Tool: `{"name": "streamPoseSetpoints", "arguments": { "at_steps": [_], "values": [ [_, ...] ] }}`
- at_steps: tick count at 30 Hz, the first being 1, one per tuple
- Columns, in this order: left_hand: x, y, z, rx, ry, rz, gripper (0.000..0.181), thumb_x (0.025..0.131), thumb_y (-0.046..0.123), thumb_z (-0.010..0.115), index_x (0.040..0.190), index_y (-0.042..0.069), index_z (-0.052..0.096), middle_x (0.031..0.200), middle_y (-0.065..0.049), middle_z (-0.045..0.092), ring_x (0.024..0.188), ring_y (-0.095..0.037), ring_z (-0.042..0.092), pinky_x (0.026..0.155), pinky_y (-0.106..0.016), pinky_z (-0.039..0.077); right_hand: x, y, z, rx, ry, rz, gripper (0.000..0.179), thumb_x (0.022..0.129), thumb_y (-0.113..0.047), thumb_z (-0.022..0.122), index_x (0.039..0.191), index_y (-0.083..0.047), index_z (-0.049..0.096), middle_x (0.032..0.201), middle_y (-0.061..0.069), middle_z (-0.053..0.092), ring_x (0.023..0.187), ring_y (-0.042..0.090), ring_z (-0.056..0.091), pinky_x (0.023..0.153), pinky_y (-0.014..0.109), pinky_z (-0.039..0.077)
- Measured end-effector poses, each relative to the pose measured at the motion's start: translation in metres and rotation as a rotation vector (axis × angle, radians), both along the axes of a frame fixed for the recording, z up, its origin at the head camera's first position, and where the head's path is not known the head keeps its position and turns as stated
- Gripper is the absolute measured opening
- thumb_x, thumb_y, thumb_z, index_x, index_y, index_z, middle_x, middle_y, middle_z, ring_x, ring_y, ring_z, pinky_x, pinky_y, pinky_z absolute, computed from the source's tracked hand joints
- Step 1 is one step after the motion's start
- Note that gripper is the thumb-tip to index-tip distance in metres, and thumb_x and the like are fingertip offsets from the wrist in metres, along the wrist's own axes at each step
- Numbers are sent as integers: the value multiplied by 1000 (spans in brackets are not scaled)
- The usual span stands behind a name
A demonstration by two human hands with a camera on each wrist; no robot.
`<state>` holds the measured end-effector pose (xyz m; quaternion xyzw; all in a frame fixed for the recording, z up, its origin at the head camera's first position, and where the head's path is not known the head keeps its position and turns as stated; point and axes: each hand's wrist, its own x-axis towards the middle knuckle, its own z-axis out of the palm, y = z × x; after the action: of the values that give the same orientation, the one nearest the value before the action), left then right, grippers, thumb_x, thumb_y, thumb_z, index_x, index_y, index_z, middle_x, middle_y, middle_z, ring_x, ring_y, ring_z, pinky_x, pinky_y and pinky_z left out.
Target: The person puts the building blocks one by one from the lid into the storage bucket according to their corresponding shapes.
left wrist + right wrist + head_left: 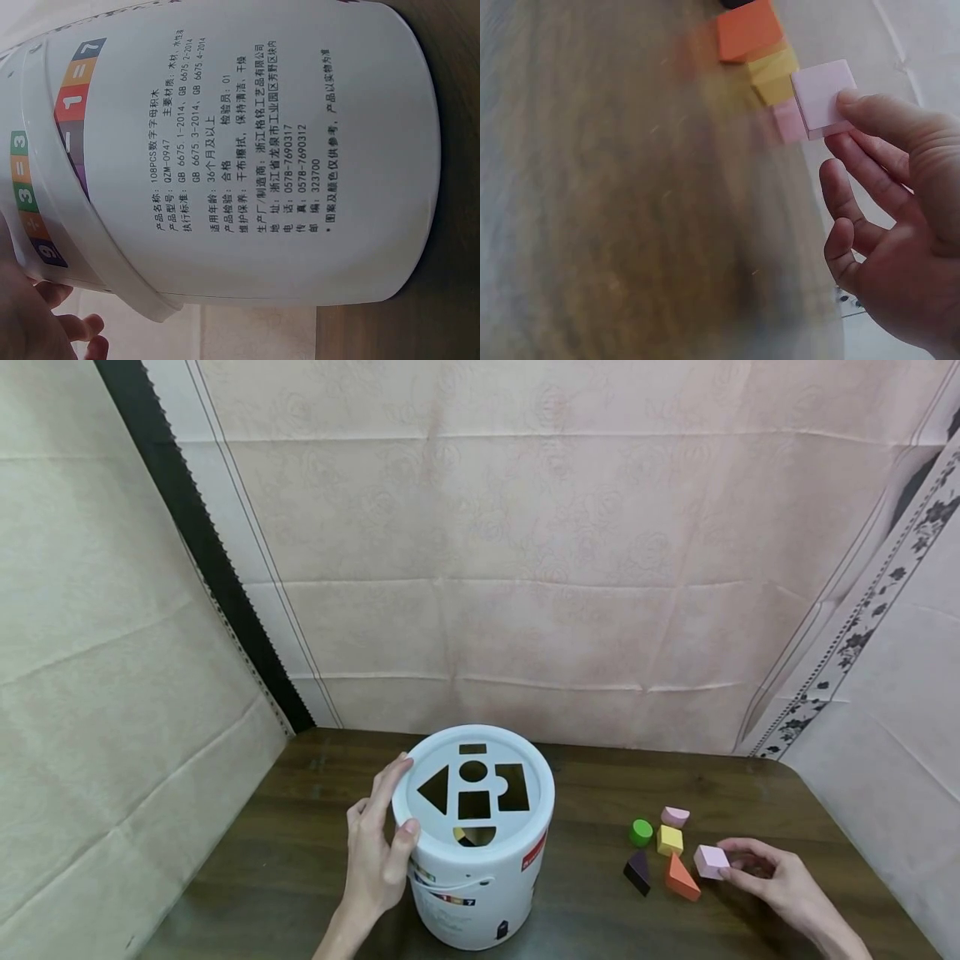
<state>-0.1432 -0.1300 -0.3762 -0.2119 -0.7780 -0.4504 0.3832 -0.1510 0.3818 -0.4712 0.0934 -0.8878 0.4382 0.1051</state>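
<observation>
Cube (709, 862), lilac, is pinched by my right hand (780, 883) near orange wedge (681, 878), while my left hand (377, 853) rests, unclenched, against white bucket (450, 920).

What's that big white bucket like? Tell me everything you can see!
The bucket looks like smooth white plastic. Its round lid is on and has six holes, including a triangle, a circle and a square; something yellow shows through the nearest one. A white handle hangs down its side, near colourful number strips and lines of printed writing. It stands upright on the wooden table, and the left hand touches its lid's edge.
</observation>
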Motion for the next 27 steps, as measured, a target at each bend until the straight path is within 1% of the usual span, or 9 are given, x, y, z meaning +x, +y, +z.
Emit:
{"name": "streamPoseSetpoints", "arguments": {
  "at_steps": [5,11,15,22,27],
  "values": [
    [0,0,0,3,-5,1,61,89,50,36,132,9,46,133,-8,45,106,-20,51,79,-50,20,-2,-7,12,15,15,-19,32,74,-10,74,103,0,62,82,5,64,69,11,59,57,24,45],
    [0,-1,-1,1,-8,-10,62,89,52,36,133,9,45,134,-7,44,109,-20,50,79,-50,20,-3,-14,23,6,52,25,33,73,-8,74,102,-2,62,82,5,65,69,13,59,57,24,45],
    [0,-1,-1,0,2,-5,63,88,52,36,133,9,45,134,-7,45,110,-21,49,79,-50,20,-5,-19,30,-5,45,47,33,74,-8,73,104,-1,61,84,7,64,69,14,60,57,24,46],
    [0,-1,-2,1,1,-2,63,88,53,35,133,9,45,134,-7,45,110,-21,49,79,-50,20,-6,-24,41,23,33,34,32,76,-13,72,105,-4,61,85,6,64,71,14,59,58,25,46],
    [0,-1,-2,0,-2,-1,62,88,52,36,133,9,45,134,-7,45,110,-21,49,79,-50,20,-7,-31,51,37,58,41,30,77,-15,72,105,-7,62,85,4,64,72,13,59,59,24,46]
  ]
}}
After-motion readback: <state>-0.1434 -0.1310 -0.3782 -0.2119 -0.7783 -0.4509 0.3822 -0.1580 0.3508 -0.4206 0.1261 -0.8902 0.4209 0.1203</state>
